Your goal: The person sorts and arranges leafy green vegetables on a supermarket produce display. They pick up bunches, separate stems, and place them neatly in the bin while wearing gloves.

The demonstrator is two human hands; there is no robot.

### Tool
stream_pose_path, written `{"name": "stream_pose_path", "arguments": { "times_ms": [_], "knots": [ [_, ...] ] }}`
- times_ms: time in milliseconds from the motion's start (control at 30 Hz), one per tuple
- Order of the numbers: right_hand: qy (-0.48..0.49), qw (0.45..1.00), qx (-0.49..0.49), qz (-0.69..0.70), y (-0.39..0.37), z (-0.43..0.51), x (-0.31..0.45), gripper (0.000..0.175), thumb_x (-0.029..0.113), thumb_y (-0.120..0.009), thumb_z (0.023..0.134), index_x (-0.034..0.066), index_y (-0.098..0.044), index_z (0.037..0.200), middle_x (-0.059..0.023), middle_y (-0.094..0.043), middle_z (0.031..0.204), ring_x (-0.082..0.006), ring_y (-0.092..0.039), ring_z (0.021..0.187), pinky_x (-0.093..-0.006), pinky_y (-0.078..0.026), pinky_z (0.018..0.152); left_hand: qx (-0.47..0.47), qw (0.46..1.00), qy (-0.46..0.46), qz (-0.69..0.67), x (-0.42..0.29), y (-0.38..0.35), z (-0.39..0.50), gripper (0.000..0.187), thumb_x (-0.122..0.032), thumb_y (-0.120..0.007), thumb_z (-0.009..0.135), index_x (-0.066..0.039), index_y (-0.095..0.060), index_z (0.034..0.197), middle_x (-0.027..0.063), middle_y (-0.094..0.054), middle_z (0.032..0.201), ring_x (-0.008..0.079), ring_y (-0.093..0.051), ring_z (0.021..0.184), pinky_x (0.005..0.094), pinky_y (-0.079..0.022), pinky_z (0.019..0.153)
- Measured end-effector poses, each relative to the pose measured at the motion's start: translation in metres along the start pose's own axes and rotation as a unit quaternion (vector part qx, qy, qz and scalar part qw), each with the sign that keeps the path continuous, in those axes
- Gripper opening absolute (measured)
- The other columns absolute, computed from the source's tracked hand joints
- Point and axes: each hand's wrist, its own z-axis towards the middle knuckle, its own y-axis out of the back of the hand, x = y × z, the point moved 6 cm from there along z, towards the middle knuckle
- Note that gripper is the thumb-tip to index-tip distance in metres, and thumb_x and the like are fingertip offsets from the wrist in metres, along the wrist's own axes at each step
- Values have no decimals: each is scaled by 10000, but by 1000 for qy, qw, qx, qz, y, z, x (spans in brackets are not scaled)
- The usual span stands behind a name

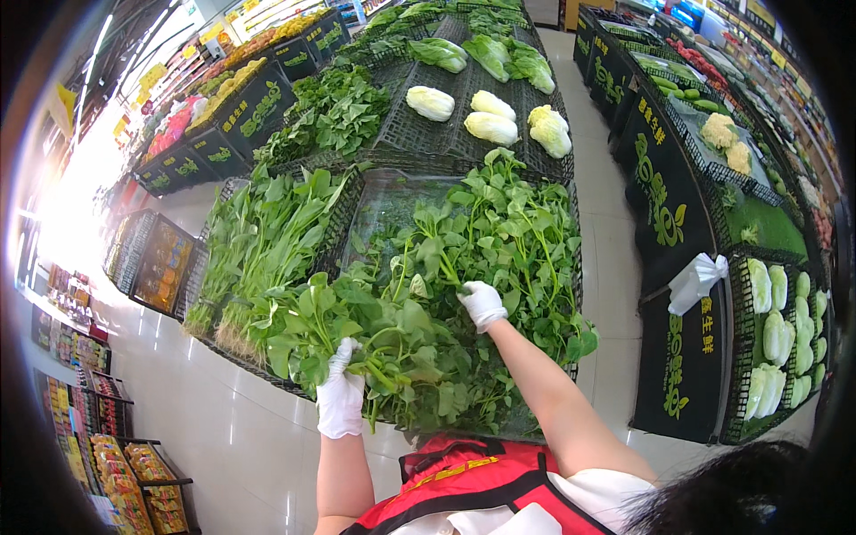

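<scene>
White gloves cover both of my hands. My left hand (340,394) grips a bunch of leafy green stems (321,314) at the front left of a black plastic crate. Farther in and to the right, my right hand (483,306) has its fingers closed around the stems of another leafy sprig (438,257). Around and beneath both hands lies a loose heap of the same greens (528,247), with long pale stems. Part of the crate's clear plastic liner (394,190) shows behind the heap. The fingertips of my right hand are partly hidden by leaves.
Rooted leafy greens (267,247) fill the crate at left. Beyond stand napa cabbages (491,127) on black mesh trays (428,144) and darker leafy bunches (348,110). Across the right aisle is a vegetable stand (675,200) with a white plastic bag (695,284). Snack racks (140,481) are lower left.
</scene>
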Motion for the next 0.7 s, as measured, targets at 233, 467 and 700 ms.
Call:
{"name": "stream_pose_path", "arguments": {
  "times_ms": [233, 467, 700],
  "knots": [
    [-181, 862, 48, 471, 69, -14, 6, 353, 334, -547, 965, 15, -696, 1002, 31, -555, 646, -62, -381, 477, -213, -343, 475, 44, 999, -11, 24, 21, -34, 19, 243, -24, -704, 830, -90, -603, 1040, 10, -633, 889, 136, -593, 792, 306, -493, 730],
    [-48, 827, 8, 561, 120, -55, 57, 323, 269, -494, 995, -12, -639, 1061, 35, -544, 650, -36, -350, 469, -179, -276, 459, 92, 996, 20, -4, 65, -78, 42, 282, 21, -700, 805, -73, -583, 1044, 18, -631, 905, 150, -600, 810, 308, -481, 801],
    [212, 972, -10, 97, 109, -108, 113, 425, 23, -659, 717, 42, -588, 1135, -130, -659, 945, -330, -626, 856, -378, -499, 756, 97, 988, 112, -34, 104, -96, 47, 487, -161, -779, 795, -159, -541, 1219, 3, -593, 1119, 188, -564, 986, 400, -483, 851]
  ]
}}
